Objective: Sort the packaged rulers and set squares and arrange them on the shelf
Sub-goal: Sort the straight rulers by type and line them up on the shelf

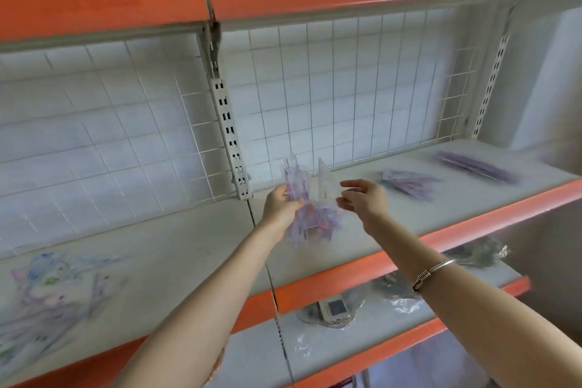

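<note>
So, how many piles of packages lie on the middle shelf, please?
3: pale pile far left, fanned pile right of centre, purple pile far right; the left hand holds another bunch. Blur may hide more.

You are standing in a shop, facing retail racking whose orange-edged shelves point(472, 224) are hanging on slotted uprights point(231, 135) before a wire grid point(346, 88), with clear packs point(406, 183) lying on them and wrapped goods point(333, 309) sitting below.
</note>
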Available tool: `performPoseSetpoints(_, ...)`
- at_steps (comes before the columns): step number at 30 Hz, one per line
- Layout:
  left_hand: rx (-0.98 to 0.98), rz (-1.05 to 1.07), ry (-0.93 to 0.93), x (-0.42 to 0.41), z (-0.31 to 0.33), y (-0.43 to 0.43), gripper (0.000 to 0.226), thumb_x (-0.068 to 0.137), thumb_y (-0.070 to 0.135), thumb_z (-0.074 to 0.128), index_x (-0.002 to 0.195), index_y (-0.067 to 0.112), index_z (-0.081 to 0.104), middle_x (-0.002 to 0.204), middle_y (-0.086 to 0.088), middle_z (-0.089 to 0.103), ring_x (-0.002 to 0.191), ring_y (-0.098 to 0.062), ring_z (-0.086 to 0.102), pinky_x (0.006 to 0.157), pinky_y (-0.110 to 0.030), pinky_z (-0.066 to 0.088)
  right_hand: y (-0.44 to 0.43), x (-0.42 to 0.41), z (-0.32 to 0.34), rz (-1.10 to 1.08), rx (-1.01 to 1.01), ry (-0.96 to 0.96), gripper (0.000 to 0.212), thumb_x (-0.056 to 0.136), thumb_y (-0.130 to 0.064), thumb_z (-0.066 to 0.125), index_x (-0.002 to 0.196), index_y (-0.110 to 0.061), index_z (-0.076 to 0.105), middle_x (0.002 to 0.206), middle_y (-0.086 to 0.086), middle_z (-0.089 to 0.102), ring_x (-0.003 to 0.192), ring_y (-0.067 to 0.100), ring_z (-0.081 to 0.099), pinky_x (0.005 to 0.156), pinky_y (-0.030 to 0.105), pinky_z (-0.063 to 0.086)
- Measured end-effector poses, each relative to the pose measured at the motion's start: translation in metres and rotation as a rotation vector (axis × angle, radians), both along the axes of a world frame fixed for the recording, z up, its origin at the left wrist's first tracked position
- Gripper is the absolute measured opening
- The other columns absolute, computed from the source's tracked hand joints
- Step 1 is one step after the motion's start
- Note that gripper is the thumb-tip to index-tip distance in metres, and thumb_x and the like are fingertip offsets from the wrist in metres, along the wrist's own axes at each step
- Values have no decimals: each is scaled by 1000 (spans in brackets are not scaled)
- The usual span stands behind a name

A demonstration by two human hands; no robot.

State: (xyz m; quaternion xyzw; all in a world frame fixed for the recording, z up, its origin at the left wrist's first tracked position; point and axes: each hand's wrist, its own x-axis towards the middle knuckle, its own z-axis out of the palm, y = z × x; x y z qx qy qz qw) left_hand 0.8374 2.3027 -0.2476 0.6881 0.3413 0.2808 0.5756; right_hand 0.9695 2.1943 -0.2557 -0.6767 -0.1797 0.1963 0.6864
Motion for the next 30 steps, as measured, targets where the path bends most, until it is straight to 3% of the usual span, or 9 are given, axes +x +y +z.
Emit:
performPoseSetpoints(3,-11,2,2,32,3,-18,25,85,-5,60,79,19,55,93,-12,63,88,-25,60,83,-38,49,-20,39,1,-84,-62,-60,31,81,14,46,90,-7,67,65,6,60,56,22,64,72,33,57)
performPoseSetpoints(7,-52,-3,-27,67,1,-34,18,71,5,64,88,14,62,103,-22,68,97,-39,66,90,-56,51,-43,95,1,-194,-160,-152,31,78,11,48,89,-8,69,73,9,67,67,28,68,77,39,58)
performPoseSetpoints(10,-55,12,-34,87,2,-45,33,64,11,64,97,7,63,107,-24,67,100,-42,65,91,-57,50,-55,131,2,-229,-227,-211,33,78,11,48,95,-5,71,81,14,69,72,28,68,69,29,56)
performPoseSetpoints(12,-52,18,-39,100,-1,-47,47,59,16,62,104,2,62,109,-25,66,102,-42,64,92,-56,50,-59,149,3,-229,-275,-266,33,79,11,48,94,-7,71,79,14,68,60,17,66,62,23,53)
performPoseSetpoints(16,-66,27,-58,122,-9,-44,66,54,21,64,117,2,58,115,-21,64,104,-40,64,92,-56,50,-60,174,-4,-198,-379,-349,33,79,10,47,93,-6,72,89,18,71,85,32,68,84,34,54)
performPoseSetpoints(20,-87,29,-53,130,3,-58,52,55,16,62,106,4,61,111,-25,64,103,-42,63,94,-57,49,-67,181,-14,-127,-520,-530,31,79,8,45,94,-3,71,99,20,68,94,35,61,73,27,41)
performPoseSetpoints(23,-100,30,-48,136,3,-58,38,57,13,62,95,9,61,110,-25,65,102,-42,64,94,-57,48,-71,181,-20,-90,-667,-668,28,85,-1,48,103,-8,68,109,16,60,101,35,57,77,32,42)
performPoseSetpoints(28,-125,1,-31,133,11,-66,28,83,-10,58,109,1,57,112,-26,64,96,-40,66,92,-55,50,-73,174,-19,-106,-986,-972,31,89,-7,45,113,-17,61,117,9,53,114,27,45,89,37,35)
performPoseSetpoints(30,-126,-13,-49,134,9,-64,28,84,-10,57,109,1,57,112,-26,64,91,-39,67,91,-55,51,-74,170,-15,-120,-997,-1022,30,88,-10,46,114,-18,60,118,8,53,114,27,45,90,36,33)
